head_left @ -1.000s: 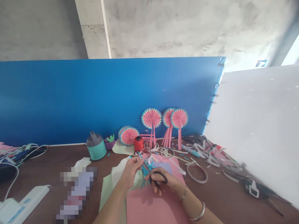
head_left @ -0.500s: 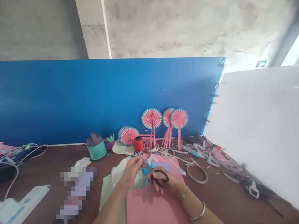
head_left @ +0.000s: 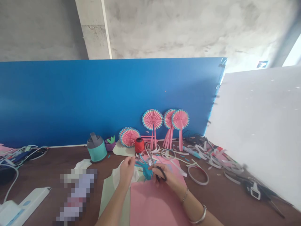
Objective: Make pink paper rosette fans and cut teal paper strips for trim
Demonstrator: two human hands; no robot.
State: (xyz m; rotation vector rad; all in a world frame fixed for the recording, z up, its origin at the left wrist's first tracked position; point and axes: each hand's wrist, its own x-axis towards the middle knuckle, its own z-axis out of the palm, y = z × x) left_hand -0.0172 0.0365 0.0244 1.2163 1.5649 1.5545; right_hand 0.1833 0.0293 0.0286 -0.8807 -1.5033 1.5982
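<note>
Black-handled scissors [head_left: 161, 172] are held in my right hand [head_left: 164, 175], with their blades pointing up and to the left. Fingers of my left hand [head_left: 127, 169] are closed together beside a cut blue paper piece [head_left: 147, 172]; what they pinch, if anything, is too small to make out. The blue piece has thin strips and lies between my hands, close to the scissors. Below my hands is a pink sheet [head_left: 157, 204], overlapping a pale green sheet [head_left: 111, 194] on the left.
Pink pleated paper fans [head_left: 152, 119] lean on the blue partition [head_left: 94, 94]. A red thread spool [head_left: 139, 145], a teal container [head_left: 97, 150] and a purple pot [head_left: 110, 145] stand behind. Paper strips [head_left: 213, 157] and a tape ring [head_left: 198, 175] lie right; a power strip [head_left: 30, 204] lies left.
My left hand has moved left, away from the scissors. The scissors have turned more upright in my right hand. More of the blue piece shows, and the pink sheet has shifted slightly right.
</note>
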